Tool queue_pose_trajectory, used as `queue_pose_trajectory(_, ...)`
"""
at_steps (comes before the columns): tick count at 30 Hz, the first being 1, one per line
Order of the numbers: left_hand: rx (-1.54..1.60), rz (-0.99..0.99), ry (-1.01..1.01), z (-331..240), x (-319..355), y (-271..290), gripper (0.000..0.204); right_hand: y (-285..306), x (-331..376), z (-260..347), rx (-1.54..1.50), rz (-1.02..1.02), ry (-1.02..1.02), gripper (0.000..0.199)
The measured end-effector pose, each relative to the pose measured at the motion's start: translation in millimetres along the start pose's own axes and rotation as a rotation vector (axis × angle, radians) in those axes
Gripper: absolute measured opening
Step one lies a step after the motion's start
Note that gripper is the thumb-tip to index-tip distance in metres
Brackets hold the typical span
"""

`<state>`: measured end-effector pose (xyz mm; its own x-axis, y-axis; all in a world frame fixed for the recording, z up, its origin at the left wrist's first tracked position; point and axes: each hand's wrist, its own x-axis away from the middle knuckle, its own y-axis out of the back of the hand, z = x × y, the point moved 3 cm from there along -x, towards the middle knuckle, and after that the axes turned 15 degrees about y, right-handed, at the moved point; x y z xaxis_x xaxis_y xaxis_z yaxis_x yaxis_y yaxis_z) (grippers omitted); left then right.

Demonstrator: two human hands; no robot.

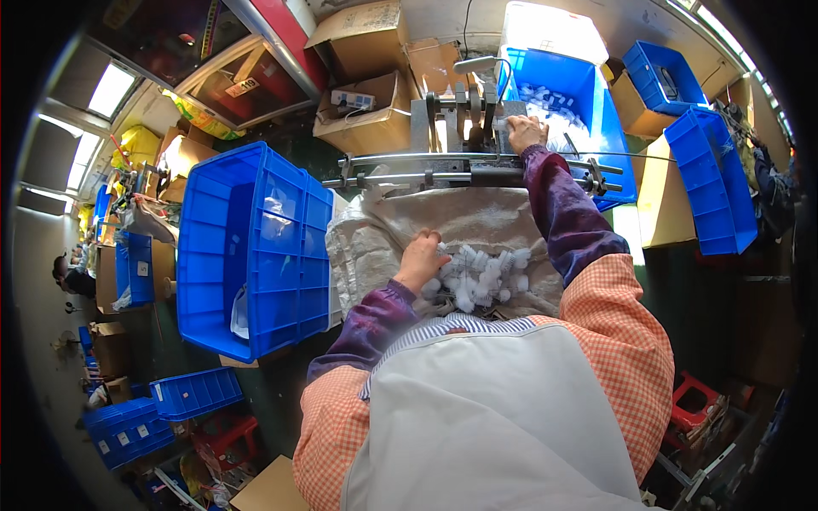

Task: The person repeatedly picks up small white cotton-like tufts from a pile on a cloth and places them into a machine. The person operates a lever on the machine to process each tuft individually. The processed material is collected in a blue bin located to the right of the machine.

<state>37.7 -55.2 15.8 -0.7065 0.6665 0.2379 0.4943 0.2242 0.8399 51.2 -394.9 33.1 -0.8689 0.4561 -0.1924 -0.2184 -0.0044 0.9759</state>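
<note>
- my left hand [419, 260] is down on the pale woven sack [375, 238] in my lap, fingers curled in over the edge of the pile of small white plastic parts [481, 277]. looks like they're bunched around a piece or two, but i honestly can't tell if anything is actually pinched in there.
- the rest of that pile sits just to the right of the left hand, touching it, and spreads toward my right elbow.
- my right hand [526, 132] is stretched way out ahead, well apart from the left one, fingers closed down on something small and white at the grey metal machine [464, 128]. too small to say for sure what the piece is.
- just beyond and to the right of the right hand there's a blue bin [588, 94] with more of the white parts in it.
- a long metal rail [426, 166] runs crossways under the right forearm, between the two hands.
- off to the left of the left hand stands a big blue crate [247, 247], near the sack's edge, with a bit of clear plastic inside.
- past the machine are cardboard boxes [366, 77], and further right of the right hand more blue crates [711, 179].
</note>
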Motion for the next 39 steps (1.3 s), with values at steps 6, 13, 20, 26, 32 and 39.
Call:
queue_pose_trajectory(6, 0.094, -0.053, -0.025, 7.8, 1.3, 4.4, 0.026, 10.1, 21.2, -1.4, 0.04, -0.057, -0.003, 0.029)
queue_pose_trajectory(13, 0.175, -0.212, -0.165, -9.1, -0.8, 15.6, 0.018, -1.5, 15.5, 28.2, -0.007, -0.118, 0.05, 0.027)
queue_pose_trajectory(20, 0.197, -0.3, -0.104, -24.5, 3.6, 37.4, 0.016, 0.0, 10.5, 60.4, 0.044, -0.131, 0.092, 0.024)
queue_pose_trajectory(26, 0.218, -0.522, -0.256, -25.7, 1.6, 63.9, 0.016, 4.1, 16.9, 24.0, 0.016, -0.069, 0.075, 0.026)
queue_pose_trajectory(32, 0.603, -0.345, -0.159, -42.5, -1.4, 73.5, 0.016, -2.0, -0.5, -24.8, -0.04, 0.111, 0.016, 0.026)
queue_pose_trajectory(39, 0.81, -0.194, -0.123, -58.3, -5.9, 69.4, 0.014, 64.3, 13.5, -52.9, 0.077, -0.177, -0.221, 0.051)
